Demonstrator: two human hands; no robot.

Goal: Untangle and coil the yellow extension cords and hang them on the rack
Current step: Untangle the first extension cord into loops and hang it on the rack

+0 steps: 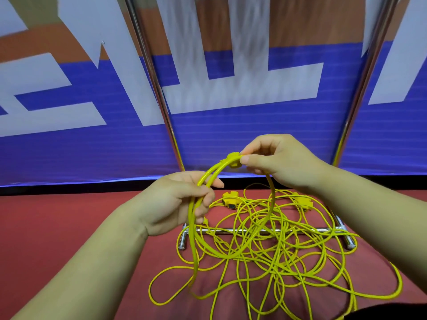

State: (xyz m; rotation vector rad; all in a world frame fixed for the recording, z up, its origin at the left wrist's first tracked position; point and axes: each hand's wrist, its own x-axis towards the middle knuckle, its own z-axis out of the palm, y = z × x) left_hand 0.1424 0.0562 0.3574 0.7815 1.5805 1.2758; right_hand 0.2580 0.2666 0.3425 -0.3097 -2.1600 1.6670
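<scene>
**First loop held above the pile; most of the cord still knotted**

Head view. The right hand [277, 158] pinches a yellow plug end [233, 159] between thumb and fingertips. Holding the cord by its very end likely gives the coil a fixed starting point. The left hand [182, 199], lower and nearer the person, has fingers and thumb curled round two strands of the held cord [209, 175], which arches up from it to the plug end. This grip seems meant to keep the first loop closed. Both hands are raised above the pile, so the slack hangs free instead of dragging through the knots. A strand drops from each hand into the tangle [265, 250].

The tangle lies on the red floor [69, 227]. It spreads from near the far edge, where the floor meets a blue and white banner [231, 139], back toward the person, and drapes over the low chrome base bar of the rack [170, 125]. The rack's uprights rise in front of the banner, and nothing hangs on the parts in view. One socket block [230, 198] lies at the tangle's far left, and a second socket block [303, 200] at its far right.

Coiling looks barely begun. How many separate cords make up the pile cannot be told.
</scene>
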